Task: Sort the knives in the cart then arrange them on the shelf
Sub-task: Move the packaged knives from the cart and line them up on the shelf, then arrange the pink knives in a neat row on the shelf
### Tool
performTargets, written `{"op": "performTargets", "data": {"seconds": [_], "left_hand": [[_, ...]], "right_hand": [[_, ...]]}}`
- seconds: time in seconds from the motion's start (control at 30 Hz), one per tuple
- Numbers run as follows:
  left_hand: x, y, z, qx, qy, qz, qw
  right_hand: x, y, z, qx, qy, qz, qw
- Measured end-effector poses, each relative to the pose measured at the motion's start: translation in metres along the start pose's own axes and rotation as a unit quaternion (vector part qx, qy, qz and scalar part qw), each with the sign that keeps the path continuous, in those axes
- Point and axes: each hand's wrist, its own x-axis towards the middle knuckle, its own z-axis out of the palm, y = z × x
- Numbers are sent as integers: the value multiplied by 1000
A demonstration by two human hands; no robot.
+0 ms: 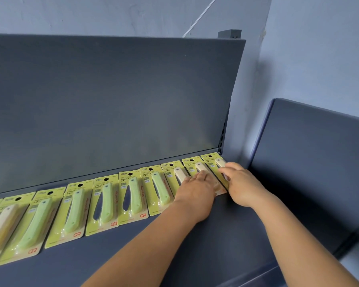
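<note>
Room: grey-blue painted wall [319, 48] behind a dark grey shelf [174, 255]; upright back panel [112, 100] is closing off the rear, a second dark panel [319, 162] is standing off to the right.
Knives: packaged fruit knives on yellow-green cards are lying flat in one row along the back of the shelf, running left to right, card tops toward the back panel.
Sorting: green-handled packs [160, 188] are sitting mid-row, cream-handled packs [179, 174] at the right end; one cream pack [2, 226] is also sitting far left beside the greens.
Left hand: left hand [197, 188] is lying palm down, fingers spread flat over the second pack from the right end; pressing, not gripping.
Right hand: right hand [241, 183] is resting fingers-down on the last pack [212, 162] at the right end, loosely curled; whether it is pinching the card edge, cannot tell.
Step, my read: squaring up the last cream packs against the right end of the row.
Doing it well: keeping palms flat and sliding, not lifting; nudging the end pack until its card is sitting just beside its neighbour, edges parallel, no overlap.
Alignment: matching card tops to the line the other packs are making along the back.
Risk: sideways pushing could be shunting neighbours and skewing the row.
Cart: not in view.
</note>
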Motion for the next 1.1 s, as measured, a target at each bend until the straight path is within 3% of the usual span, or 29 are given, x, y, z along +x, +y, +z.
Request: {"op": "performTargets", "data": {"seconds": [0.4,0.63,0.83,1.1], "left_hand": [[-2,0,-2,-8,4,-1,1000],[-22,-14,-12,16,50,-34,998],[-98,-56,-34,14,66,-87,994],[-264,-159,-51,-8,104,-191,976]], "right_hand": [[-5,-7,-5,-8,-6,3,1000],[-19,-35,-13,-108,-18,-16,994],[-52,-101,-12,-122,-31,-83,989],[-119,-249,43,-58,-60,-220,972]]}}
